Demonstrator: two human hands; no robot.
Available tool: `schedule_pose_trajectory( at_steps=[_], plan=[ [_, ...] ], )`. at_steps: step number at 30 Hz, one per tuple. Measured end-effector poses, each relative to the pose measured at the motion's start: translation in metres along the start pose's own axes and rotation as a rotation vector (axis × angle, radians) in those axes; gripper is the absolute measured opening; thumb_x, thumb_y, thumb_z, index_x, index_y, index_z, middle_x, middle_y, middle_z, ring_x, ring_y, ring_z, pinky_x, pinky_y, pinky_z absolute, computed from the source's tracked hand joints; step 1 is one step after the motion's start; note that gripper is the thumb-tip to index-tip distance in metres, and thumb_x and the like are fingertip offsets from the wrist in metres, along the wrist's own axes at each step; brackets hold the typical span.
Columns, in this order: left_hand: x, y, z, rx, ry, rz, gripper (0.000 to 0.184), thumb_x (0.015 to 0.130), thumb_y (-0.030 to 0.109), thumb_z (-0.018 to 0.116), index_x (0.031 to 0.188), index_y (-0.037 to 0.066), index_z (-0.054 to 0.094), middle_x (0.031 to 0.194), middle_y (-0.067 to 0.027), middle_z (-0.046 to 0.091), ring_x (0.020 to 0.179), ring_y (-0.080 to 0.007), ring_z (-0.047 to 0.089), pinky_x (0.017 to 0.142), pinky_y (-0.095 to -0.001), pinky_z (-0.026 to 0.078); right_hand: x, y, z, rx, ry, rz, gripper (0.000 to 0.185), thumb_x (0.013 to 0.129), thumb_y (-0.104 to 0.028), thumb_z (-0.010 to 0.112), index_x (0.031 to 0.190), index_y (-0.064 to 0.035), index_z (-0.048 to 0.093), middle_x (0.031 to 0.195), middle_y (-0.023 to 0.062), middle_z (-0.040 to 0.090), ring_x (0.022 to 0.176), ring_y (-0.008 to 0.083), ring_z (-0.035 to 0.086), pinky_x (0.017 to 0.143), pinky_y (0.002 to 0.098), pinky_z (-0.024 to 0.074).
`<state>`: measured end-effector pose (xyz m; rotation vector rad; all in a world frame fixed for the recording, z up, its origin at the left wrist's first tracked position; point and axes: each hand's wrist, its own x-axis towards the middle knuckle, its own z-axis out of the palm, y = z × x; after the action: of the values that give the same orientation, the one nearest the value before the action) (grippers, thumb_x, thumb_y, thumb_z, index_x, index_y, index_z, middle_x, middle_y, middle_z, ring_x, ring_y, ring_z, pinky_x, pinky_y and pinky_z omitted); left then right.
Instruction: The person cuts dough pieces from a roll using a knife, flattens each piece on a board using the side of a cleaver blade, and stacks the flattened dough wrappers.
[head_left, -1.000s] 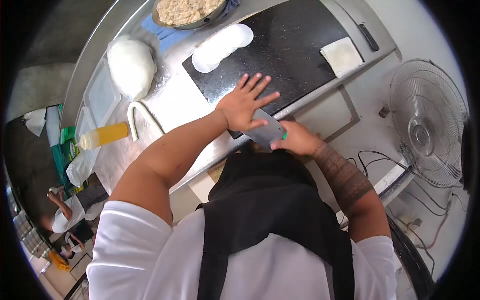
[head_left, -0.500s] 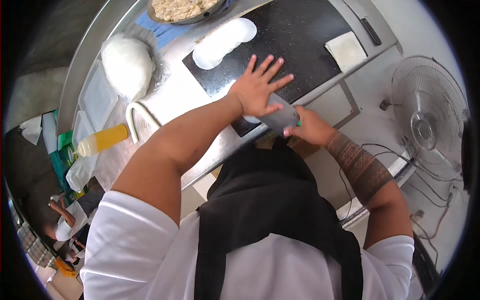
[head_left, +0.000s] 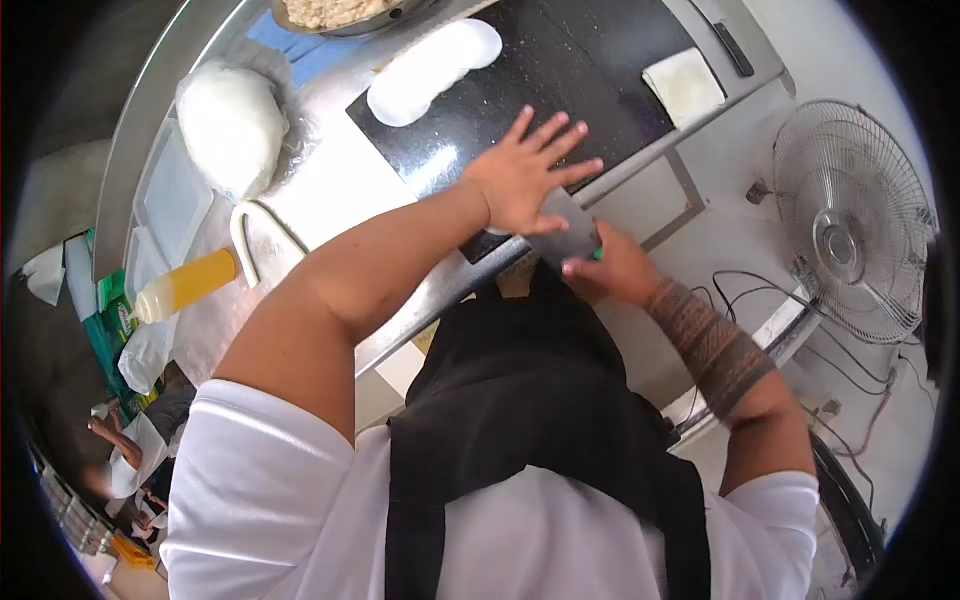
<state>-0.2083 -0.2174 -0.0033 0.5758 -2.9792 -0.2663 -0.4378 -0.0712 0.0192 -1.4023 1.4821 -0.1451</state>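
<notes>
My right hand is closed around the green handle of a cleaver, whose wide grey blade lies flat over the near edge of a black board. My left hand is spread flat with its palm over the far part of the blade, fingers apart and gripping nothing. A small bit of something white shows by the board's edge below that wrist; the rest is hidden under the hand and blade. Farther back on the board, an overlapping row of thin white dough rounds is laid out.
Left of the board are a plastic bag of white dough, a squeeze bottle of yellow oil and a bent white strip. A bowl of filling stands behind. At right are a folded cloth, a black-handled knife and a fan.
The camera view has shifted slightly. Both hands and the cleaver keep nearly the same pose, with my left hand a little farther right over the blade.
</notes>
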Motion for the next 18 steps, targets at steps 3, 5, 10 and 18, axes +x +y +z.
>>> schedule_pose_trajectory(
  at_steps=[3,5,10,18],
  plan=[
    [0.008,-0.022,0.002,0.053,0.086,-0.048,0.094,0.093,0.077,0.058,0.173,0.034,0.033,0.180,-0.0191,0.023,0.165,-0.0452,0.023,0.130,-0.0723,0.013,0.030,0.008,-0.018,-0.094,0.111,-0.144,0.076,0.085,-0.046,0.091,0.130,0.0068,0.060,0.115,0.0307,0.072,0.110,0.0451,0.072,0.093,0.0509,0.0560],
    [0.013,-0.042,-0.004,0.112,0.080,-0.054,0.096,0.093,0.075,0.062,0.173,0.033,0.032,0.181,-0.0187,0.021,0.166,-0.0437,0.020,0.131,-0.0703,0.012,0.033,-0.035,-0.044,-0.170,0.060,-0.055,0.074,0.084,-0.045,0.091,0.127,0.0073,0.062,0.111,0.0292,0.073,0.105,0.0441,0.073,0.090,0.0498,0.0569],
    [0.011,-0.058,-0.019,0.091,0.096,0.111,0.098,0.093,0.073,0.063,0.174,0.031,0.029,0.182,-0.0198,0.017,0.168,-0.0417,0.015,0.132,-0.0681,0.011,0.025,-0.042,-0.022,0.133,0.052,-0.127,0.070,0.084,-0.042,0.092,0.128,0.0062,0.066,0.117,0.0274,0.075,0.112,0.0402,0.074,0.096,0.0474,0.0573],
    [0.021,-0.019,0.003,0.042,0.015,0.154,0.096,0.090,0.073,0.063,0.173,0.036,0.032,0.181,-0.0160,0.022,0.166,-0.0430,0.023,0.130,-0.0718,0.015,-0.005,-0.019,0.004,0.185,0.142,0.002,0.069,0.086,-0.037,0.091,0.134,0.0051,0.065,0.123,0.0255,0.074,0.117,0.0365,0.071,0.104,0.0454,0.0538]
  ],
)
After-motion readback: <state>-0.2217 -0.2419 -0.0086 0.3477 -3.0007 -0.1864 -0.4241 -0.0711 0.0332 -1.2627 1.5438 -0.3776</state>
